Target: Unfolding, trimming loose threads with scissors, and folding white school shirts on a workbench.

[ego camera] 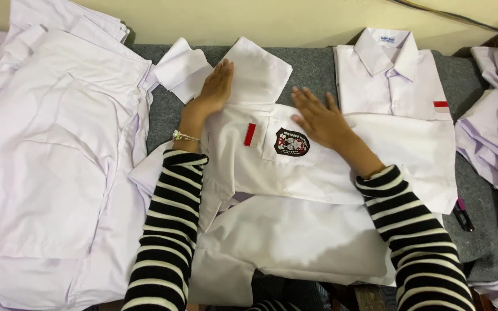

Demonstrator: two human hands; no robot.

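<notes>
Striped sleeves (168,230) | both hands flat, empty, on white shirt (295,173) | folded shirt (393,75) beyond right hand (318,118); left hand (214,86)

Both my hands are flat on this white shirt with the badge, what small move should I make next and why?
Probably sweep the right hand outward along the white shirt to smooth it. The left hand already pins the folded sleeve near the collar end, while the cloth toward the folded shirt beside it still looks uneven and overlaps its lower edge.

Both hands (266,106) flat on white shirt (295,173)
</notes>
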